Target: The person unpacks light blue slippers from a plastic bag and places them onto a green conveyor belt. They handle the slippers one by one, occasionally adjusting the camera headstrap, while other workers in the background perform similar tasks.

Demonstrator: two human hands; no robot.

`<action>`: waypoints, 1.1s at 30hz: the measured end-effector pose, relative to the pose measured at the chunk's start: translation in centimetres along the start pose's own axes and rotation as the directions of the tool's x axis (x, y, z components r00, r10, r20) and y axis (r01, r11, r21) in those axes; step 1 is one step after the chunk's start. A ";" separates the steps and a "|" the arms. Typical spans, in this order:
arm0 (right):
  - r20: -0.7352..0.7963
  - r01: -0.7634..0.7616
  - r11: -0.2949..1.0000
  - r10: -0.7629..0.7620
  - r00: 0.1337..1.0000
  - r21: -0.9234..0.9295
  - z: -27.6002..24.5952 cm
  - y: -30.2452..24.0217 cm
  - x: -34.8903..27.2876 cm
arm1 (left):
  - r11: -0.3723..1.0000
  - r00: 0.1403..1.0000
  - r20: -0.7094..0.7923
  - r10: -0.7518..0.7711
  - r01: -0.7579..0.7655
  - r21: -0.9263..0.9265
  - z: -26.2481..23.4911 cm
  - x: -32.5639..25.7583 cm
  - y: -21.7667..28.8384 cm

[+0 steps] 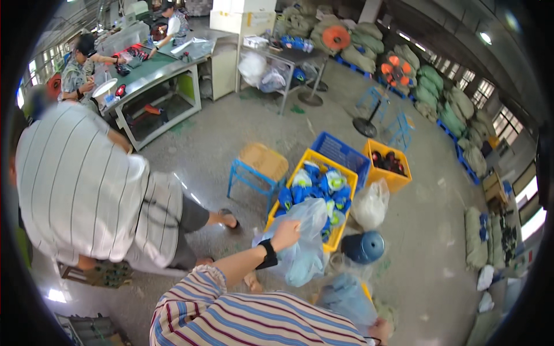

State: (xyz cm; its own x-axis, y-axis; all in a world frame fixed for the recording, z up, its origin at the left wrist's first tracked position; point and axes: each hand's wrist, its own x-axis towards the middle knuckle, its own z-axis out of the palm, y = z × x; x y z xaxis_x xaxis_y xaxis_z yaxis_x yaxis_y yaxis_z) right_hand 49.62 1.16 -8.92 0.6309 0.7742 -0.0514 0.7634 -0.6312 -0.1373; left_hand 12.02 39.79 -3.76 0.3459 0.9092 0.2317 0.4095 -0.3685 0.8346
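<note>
Workshop floor (430, 230) is bordered by sacks (430, 81); clear bag (306, 259) is clutched by left hand (285, 235), drooping below its curled fingers; right hand (379, 331) grip can't be told.

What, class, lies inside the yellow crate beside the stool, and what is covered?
The yellow crate holds heaped blue items with white and lime-green parts. The clear plastic bag in the left hand hides part of the near end; anything beneath the top layer cannot be seen.

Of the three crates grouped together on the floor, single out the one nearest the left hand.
The yellow crate of blue items, just beyond the left hand; the blue crate and the orange-yellow crate of dark items stand farther off.
</note>
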 end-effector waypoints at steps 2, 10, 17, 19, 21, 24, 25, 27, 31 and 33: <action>0.016 0.107 0.994 -0.107 0.994 -0.034 -3.5 -6.8 7.1 | 1.000 0.985 -0.172 0.020 -0.023 -0.018 -6.1 2.4 -2.5; -0.232 0.297 0.936 -0.251 0.940 0.191 -12.7 -32.2 24.6 | 0.966 0.839 -0.487 -0.244 0.168 -0.195 -25.1 11.6 -11.7; -0.394 0.631 0.751 -0.530 0.751 0.194 -13.8 -55.9 36.6 | 0.900 0.612 -0.702 -0.364 0.424 -0.097 -41.0 14.5 -18.7; -0.446 0.704 0.684 -0.578 0.684 0.193 -14.0 -62.4 39.4 | 0.888 0.557 -0.739 -0.379 0.443 -0.122 -44.9 12.2 -23.2; -0.409 0.703 0.671 -0.588 0.698 0.235 -14.0 -67.8 42.9 | 0.914 0.514 -0.788 -0.338 0.377 -0.147 -47.4 11.3 -24.6; -0.412 0.771 0.579 -0.655 0.633 0.265 -15.2 -77.6 47.0 | 0.876 0.353 -0.854 -0.382 0.433 -0.212 -51.3 9.6 -27.4; -0.411 0.769 0.570 -0.652 0.638 0.289 -15.1 -80.6 48.3 | 0.852 0.290 -0.842 -0.455 0.416 -0.317 -52.4 9.7 -28.8; -0.419 0.761 0.545 -0.636 0.648 0.352 -14.1 -86.8 51.0 | 0.813 0.238 -0.852 -0.467 0.494 -0.308 -55.1 10.8 -30.6; -0.384 0.740 0.472 -0.645 0.661 0.480 -10.9 -98.3 54.9 | 0.740 0.088 -0.852 -0.515 0.547 -0.391 -59.9 11.8 -39.2; -0.353 0.729 0.498 -0.651 0.672 0.470 -10.6 -103.8 56.9 | 0.698 0.050 -0.847 -0.530 0.592 -0.402 -63.9 14.2 -42.9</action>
State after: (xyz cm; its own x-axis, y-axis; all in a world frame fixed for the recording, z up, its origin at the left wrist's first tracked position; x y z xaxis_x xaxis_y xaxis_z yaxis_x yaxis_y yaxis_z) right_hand 7.71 110.25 12.94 -0.0239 0.9144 0.4041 0.7750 0.2723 -0.5703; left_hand -54.58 80.88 -4.33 -0.9142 0.4051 -0.0072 0.1518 0.3590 0.9209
